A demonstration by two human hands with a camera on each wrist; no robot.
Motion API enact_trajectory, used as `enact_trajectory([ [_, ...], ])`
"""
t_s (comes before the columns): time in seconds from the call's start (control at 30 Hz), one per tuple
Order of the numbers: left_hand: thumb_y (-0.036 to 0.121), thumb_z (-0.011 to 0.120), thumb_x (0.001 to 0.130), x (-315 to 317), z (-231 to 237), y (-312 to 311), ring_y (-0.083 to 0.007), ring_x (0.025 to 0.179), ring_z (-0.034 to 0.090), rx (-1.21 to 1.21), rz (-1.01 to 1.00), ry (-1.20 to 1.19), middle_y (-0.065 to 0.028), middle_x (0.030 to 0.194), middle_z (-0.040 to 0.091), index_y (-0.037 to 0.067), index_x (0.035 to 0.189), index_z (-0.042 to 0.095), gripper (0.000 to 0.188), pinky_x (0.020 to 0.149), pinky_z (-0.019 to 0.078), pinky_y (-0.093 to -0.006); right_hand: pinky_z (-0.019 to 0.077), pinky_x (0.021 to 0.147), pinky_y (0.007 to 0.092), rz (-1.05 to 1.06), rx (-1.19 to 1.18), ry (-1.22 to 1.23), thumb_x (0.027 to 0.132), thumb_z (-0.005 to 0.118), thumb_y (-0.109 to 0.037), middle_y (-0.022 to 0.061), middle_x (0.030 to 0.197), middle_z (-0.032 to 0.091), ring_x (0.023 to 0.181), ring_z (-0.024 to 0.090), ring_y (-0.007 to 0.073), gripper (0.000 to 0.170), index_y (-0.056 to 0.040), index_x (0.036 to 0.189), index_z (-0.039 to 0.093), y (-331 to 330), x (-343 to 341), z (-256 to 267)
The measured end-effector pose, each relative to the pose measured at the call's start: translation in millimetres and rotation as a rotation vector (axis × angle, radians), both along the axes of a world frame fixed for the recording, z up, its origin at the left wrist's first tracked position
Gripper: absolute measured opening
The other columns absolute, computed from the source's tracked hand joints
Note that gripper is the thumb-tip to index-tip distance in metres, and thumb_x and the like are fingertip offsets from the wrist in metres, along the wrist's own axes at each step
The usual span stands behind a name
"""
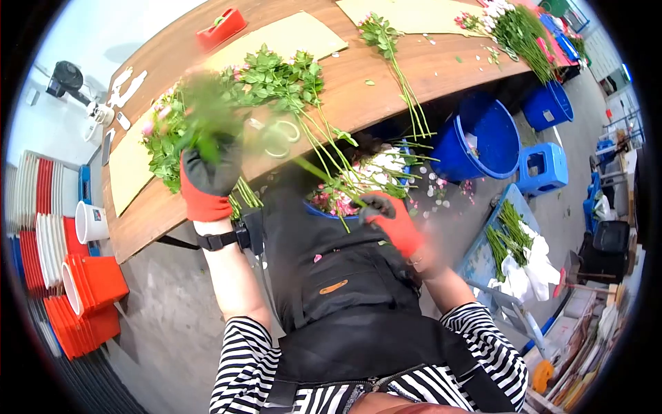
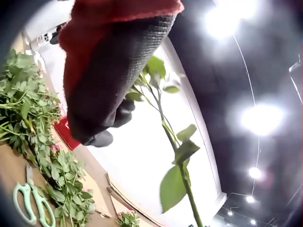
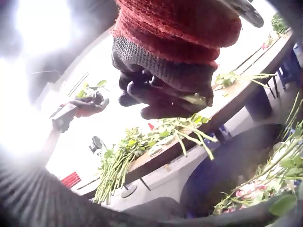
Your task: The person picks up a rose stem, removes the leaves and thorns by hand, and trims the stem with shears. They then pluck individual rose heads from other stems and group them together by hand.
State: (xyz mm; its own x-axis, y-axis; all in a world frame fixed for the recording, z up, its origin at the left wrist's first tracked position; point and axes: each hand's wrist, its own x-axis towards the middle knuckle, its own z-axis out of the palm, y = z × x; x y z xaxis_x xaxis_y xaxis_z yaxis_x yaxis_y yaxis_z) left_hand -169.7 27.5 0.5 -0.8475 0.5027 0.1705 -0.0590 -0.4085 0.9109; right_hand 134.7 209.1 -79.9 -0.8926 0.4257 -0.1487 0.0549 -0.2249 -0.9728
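Observation:
My left hand (image 1: 210, 176), in a red and black glove, is curled round a leafy flower stem above the table edge; motion blurs the leaves. In the left wrist view this stem (image 2: 171, 137) slants past the left hand (image 2: 102, 75). The stem's lower part (image 1: 314, 169) runs down to my right hand (image 1: 392, 222), whose curled fingers pinch it near its end. A short green piece shows at the right hand (image 3: 165, 85) in the right wrist view. Bunches of pink flowers (image 1: 160, 127) and leafy stems (image 1: 283, 79) lie beside the left hand.
Pale green scissors (image 1: 281, 138) lie on the wooden table (image 1: 345, 90). Below is a tub of petals and cut stems (image 1: 376, 169). Blue buckets (image 1: 500, 134), a blue stool (image 1: 543, 168) and a blue stand with stems (image 1: 476, 259) are on the right; red bins (image 1: 100, 279) on the left.

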Motion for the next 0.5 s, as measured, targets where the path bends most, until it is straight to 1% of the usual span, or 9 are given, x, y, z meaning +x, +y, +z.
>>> enact_trajectory([
  [0.07, 0.021, 0.057, 0.094, -4.0, -8.0, 6.9, -0.0308, 0.115, 0.059, 0.534, -0.36, -0.532, -0.0142, 0.126, 0.064, 0.005, 0.12, 0.064, 0.032, 0.107, 0.0417, -0.0493, 0.049, 0.088, 0.0276, -0.192, -0.081, 0.029, 0.081, 0.06, 0.004, 0.0069, 0.11, 0.067, 0.094, 0.063, 0.0134, 0.042, 0.0012, 0.123, 0.06, 10.8, -6.5, 10.3],
  [0.17, 0.024, 0.06, 0.091, 21.1, -22.3, 4.8, -0.0316, 0.118, 0.058, 0.423, -0.335, -0.642, -0.0137, 0.128, 0.063, 0.005, 0.126, 0.06, 0.039, 0.111, 0.0377, -0.049, 0.0491, 0.089, 0.0288, -0.309, 0.132, -0.021, 0.083, 0.06, 0.0, 0.0086, 0.114, 0.066, 0.097, 0.062, 0.0148, 0.043, 0.0017, 0.127, 0.058, 68.2, -24.5, -8.9],
  [0.23, 0.022, 0.058, 0.091, 34.2, -50.5, -2.7, -0.0303, 0.117, 0.059, 0.219, -0.305, -0.425, -0.0135, 0.128, 0.063, 0.003, 0.13, 0.056, 0.043, 0.111, 0.0394, -0.0474, 0.049, 0.09, 0.0309, -0.424, 0.238, 0.006, 0.085, 0.062, -0.005, 0.0093, 0.116, 0.066, 0.1, 0.062, 0.0179, 0.044, -0.0012, 0.128, 0.058, 119.1, -45.0, -27.1],
  [0.27, 0.022, 0.058, 0.092, 39.5, -70.2, -9.6, -0.0297, 0.115, 0.06, 0.228, -0.308, -0.478, -0.0135, 0.127, 0.063, 0.003, 0.131, 0.056, 0.043, 0.11, 0.0401, -0.0469, 0.049, 0.091, 0.0326, -0.479, 0.287, 0.01, 0.085, 0.064, -0.01, 0.0102, 0.117, 0.066, 0.102, 0.063, 0.0207, 0.044, -0.0038, 0.129, 0.059, 145.3, -55.4, -37.1],
  [0.3, 0.022, 0.057, 0.092, 44.8, -90.0, -16.6, -0.029, 0.114, 0.062, 0.237, -0.309, -0.532, -0.0134, 0.127, 0.064, 0.003, 0.131, 0.056, 0.043, 0.11, 0.0408, -0.0464, 0.049, 0.092, 0.0352, -0.617, 0.647, -0.056, 0.085, 0.066, -0.014, 0.0118, 0.118, 0.066, 0.102, 0.063, 0.0254, 0.045, -0.0065, 0.129, 0.059, 167.5, -66.4, -46.5],
  [0.33, 0.022, 0.056, 0.093, 60.0, -93.8, -20.4, -0.0284, 0.112, 0.063, 0.374, -0.329, -0.753, -0.0133, 0.126, 0.064, 0.003, 0.131, 0.056, 0.042, 0.109, 0.0415, -0.046, 0.0491, 0.092, 0.0378, -0.746, 1.012, -0.12, 0.085, 0.068, -0.019, 0.0134, 0.119, 0.066, 0.103, 0.064, 0.0302, 0.045, -0.0091, 0.128, 0.06, 174.9, -76.3, -44.8],
  [0.43, 0.022, 0.054, 0.095, 90.8, -110.0, -39.5, -0.0276, 0.112, 0.062, 0.334, -0.244, -0.88, -0.0128, 0.125, 0.064, 0.004, 0.13, 0.056, 0.04, 0.106, 0.0441, -0.0469, 0.0493, 0.089, 0.0436, -0.712, 1.216, -0.406, 0.082, 0.071, -0.025, 0.0151, 0.112, 0.067, 0.1, 0.063, 0.0371, 0.04, -0.0114, 0.119, 0.064, 158.2, -91.6, -24.0],
  [0.47, 0.022, 0.053, 0.095, 98.2, -119.7, -45.6, -0.0273, 0.112, 0.062, 0.325, -0.234, -0.922, -0.0125, 0.125, 0.064, 0.004, 0.13, 0.056, 0.039, 0.105, 0.0446, -0.0472, 0.0493, 0.084, 0.0464, -0.639, 1.042, -0.115, 0.081, 0.071, -0.025, 0.0146, 0.101, 0.068, 0.095, 0.064, 0.0366, 0.032, -0.0093, 0.108, 0.067, 148.6, -98.0, -37.3],
  [0.5, 0.024, 0.052, 0.097, 105.7, -127.3, -49.9, -0.0268, 0.111, 0.062, 0.297, -0.231, -0.92, -0.0117, 0.124, 0.064, 0.004, 0.13, 0.056, 0.039, 0.103, 0.0456, -0.0473, 0.0492, 0.082, 0.047, -0.64, 1.186, -0.184, 0.081, 0.07, -0.028, 0.0158, 0.098, 0.068, 0.093, 0.065, 0.0364, 0.029, -0.0083, 0.103, 0.068, 137.5, -106.1, -60.0],
])
